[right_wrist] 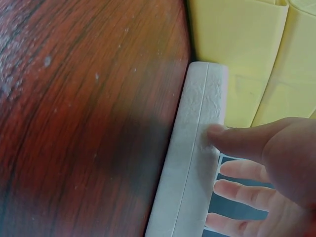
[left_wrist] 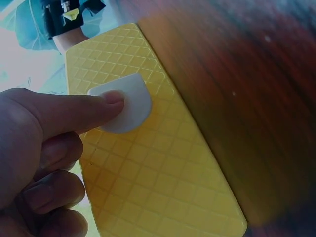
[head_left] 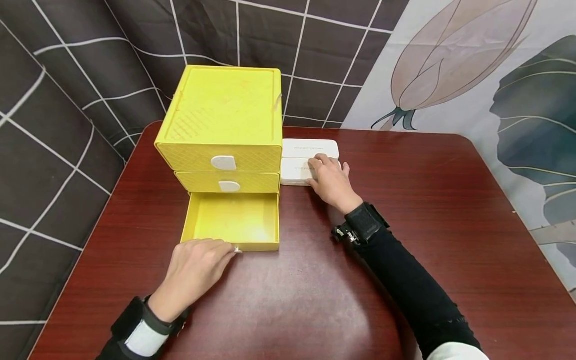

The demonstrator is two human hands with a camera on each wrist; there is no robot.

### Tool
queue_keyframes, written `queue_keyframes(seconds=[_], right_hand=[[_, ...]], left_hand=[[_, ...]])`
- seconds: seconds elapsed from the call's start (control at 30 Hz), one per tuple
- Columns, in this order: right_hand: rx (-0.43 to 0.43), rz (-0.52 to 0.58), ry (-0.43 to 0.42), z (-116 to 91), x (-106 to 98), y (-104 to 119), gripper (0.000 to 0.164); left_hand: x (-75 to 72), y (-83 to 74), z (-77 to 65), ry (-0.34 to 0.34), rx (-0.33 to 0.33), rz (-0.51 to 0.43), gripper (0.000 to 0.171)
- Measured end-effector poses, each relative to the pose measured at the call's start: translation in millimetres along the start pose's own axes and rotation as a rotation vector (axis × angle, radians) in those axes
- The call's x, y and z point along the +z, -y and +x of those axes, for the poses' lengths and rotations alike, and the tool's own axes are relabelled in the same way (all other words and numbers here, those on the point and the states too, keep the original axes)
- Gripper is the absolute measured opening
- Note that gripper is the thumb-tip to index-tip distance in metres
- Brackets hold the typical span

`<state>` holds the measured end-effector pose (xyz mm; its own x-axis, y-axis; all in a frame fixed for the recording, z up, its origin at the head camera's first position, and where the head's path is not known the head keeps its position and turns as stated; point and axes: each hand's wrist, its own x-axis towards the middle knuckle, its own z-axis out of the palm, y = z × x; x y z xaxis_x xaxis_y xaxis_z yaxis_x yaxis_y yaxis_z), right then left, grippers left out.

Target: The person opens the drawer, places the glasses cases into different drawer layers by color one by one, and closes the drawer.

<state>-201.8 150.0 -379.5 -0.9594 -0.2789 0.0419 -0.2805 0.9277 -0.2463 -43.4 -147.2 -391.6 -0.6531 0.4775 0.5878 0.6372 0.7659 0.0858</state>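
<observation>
A yellow three-tier drawer box [head_left: 228,107] stands on the table, its bottom drawer [head_left: 234,215] pulled out and bare inside. My left hand [head_left: 193,270] pinches the white tab handle [left_wrist: 126,106] of that drawer, thumb laid on the tab and the other fingers curled behind. Right of the drawer box lie two white flat cases with rounded corners and faint print, one behind the other. My right hand [head_left: 334,184] grips the nearer white case [head_left: 294,171], thumb on its front side [right_wrist: 195,148] and fingers spread over its top. The rear case [head_left: 310,147] is untouched.
The two upper drawers, with white tabs [head_left: 223,162], are closed. A red-brown wooden table [head_left: 427,200] carries everything. Behind it hang a dark grid-patterned cloth [head_left: 265,37] and a pale flower-printed cloth [head_left: 454,65].
</observation>
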Motion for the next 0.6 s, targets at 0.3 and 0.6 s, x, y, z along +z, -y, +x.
queue_keyframes(seconds=[0.3, 0.6], right_hand=[[-0.004, 0.012, 0.001, -1.9, -1.2, -0.9, 0.052], [-0.019, 0.013, 0.0, -5.0, -0.4, -1.7, 0.051]], left_hand=[[-1.5, -1.7, -0.5, 0.01, -0.004, 0.016, 0.017], [-2.3, -3.0, -2.5, 0.012, -0.006, 0.014, 0.023]])
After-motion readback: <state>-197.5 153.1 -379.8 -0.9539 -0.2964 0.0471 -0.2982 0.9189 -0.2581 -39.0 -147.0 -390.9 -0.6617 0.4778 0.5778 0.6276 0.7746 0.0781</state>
